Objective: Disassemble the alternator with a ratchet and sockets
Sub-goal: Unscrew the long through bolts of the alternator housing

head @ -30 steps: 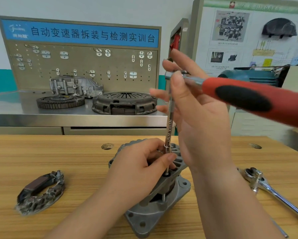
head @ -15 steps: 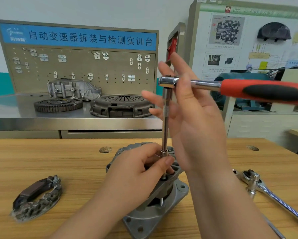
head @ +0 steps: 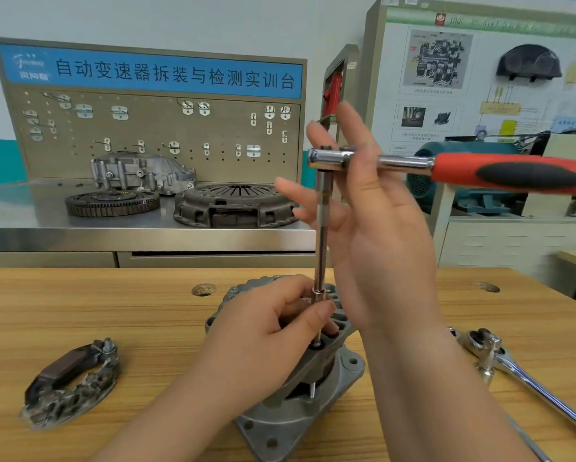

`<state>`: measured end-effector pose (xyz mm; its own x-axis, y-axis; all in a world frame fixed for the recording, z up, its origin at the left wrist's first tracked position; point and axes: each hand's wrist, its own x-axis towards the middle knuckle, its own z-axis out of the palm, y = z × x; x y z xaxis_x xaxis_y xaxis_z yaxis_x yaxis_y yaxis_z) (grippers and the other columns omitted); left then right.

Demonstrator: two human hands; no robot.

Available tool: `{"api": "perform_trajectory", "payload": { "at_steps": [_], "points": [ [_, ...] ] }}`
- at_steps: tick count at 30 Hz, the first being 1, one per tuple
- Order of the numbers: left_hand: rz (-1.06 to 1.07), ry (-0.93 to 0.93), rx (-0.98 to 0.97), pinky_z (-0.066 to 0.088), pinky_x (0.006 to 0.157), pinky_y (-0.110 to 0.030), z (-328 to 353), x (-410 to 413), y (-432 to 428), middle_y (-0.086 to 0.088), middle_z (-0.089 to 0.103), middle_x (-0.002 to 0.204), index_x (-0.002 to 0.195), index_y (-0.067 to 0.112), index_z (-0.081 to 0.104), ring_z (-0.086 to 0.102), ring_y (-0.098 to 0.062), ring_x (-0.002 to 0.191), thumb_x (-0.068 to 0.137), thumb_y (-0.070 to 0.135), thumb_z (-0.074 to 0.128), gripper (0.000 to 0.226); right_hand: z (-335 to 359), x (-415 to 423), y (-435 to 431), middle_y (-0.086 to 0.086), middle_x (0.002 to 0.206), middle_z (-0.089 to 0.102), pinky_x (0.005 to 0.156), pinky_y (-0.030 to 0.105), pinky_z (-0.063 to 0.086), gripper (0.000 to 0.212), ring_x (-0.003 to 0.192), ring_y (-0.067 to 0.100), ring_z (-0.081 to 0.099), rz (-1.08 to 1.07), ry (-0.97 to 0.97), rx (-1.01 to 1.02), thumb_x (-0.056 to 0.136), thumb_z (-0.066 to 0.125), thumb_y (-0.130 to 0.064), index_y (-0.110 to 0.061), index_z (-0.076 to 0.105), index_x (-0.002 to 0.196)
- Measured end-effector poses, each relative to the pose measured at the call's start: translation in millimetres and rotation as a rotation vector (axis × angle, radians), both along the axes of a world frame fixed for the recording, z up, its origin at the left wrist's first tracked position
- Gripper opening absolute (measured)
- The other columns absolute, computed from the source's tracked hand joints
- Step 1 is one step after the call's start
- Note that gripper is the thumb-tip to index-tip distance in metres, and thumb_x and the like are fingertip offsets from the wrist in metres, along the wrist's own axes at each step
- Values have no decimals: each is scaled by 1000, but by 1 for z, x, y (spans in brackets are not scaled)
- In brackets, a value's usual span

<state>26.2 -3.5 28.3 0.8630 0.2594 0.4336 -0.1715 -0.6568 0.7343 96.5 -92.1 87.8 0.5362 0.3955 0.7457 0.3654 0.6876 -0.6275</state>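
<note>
Alternator (head: 316,381) stands at the near middle of the wooden surface (head: 96,311), its ribbed upper housing sitting tilted over the flanged base. A ratchet (head: 513,175) with a red and black handle lies level above it, its head joined to a long extension bar (head: 322,235) that runs straight down into a hole in the housing. The right hand (head: 376,241) is released, fingers straight and spread, with the ratchet's chrome neck passing between them. The left hand (head: 266,341) rests on the housing and pinches the bar's lower end (thumb in front). A second, all-chrome ratchet (head: 513,368) lies to the right, and a dark rectifier piece (head: 69,385) lies well apart on the left.
</note>
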Motion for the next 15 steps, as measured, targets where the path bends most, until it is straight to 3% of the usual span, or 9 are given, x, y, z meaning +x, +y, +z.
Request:
{"api": "perform_trajectory", "payload": {
  "at_steps": [2,4,6,9,12,15],
  "points": [
    [-23,1,2,53,84,-46,0,0,0,23,73,89,98,30,66,69,-7,87,93,44,46,25,-1,2,-2,-8,113,72,79,28,54,45,89,19,73,76,95,-36,84,40,-56,-36,57,121],
    [-14,4,16,52,84,-44,0,0,1,23,72,87,96,29,66,68,-3,86,97,36,49,19,-2,3,-2,-5,109,74,80,31,53,44,90,18,73,43,111,-27,87,39,-55,-34,57,121],
    [13,1,21,53,83,-40,-1,2,3,26,71,82,95,29,67,67,2,83,94,32,52,15,-1,1,-1,-8,119,70,92,34,52,28,104,15,68,-102,36,16,94,48,-44,-38,59,120],
    [33,-7,4,54,82,-38,-2,2,2,28,71,82,98,33,68,66,5,82,89,35,53,17,-2,-2,1,-9,120,67,108,42,43,33,118,7,59,-239,-154,55,91,59,-34,-39,58,123],
    [18,-17,-1,54,81,-42,-3,2,2,27,72,86,98,33,67,68,0,83,91,35,53,15,-1,-2,2,-11,125,65,93,31,51,28,107,15,68,-75,-46,38,90,60,-36,-42,59,117],
    [-11,-30,13,54,82,-44,-3,1,1,27,71,90,103,40,63,68,-1,87,95,43,49,17,0,0,0,-8,125,67,79,25,54,30,92,22,73,71,105,33,91,47,-46,-37,59,118]
  ]
}}
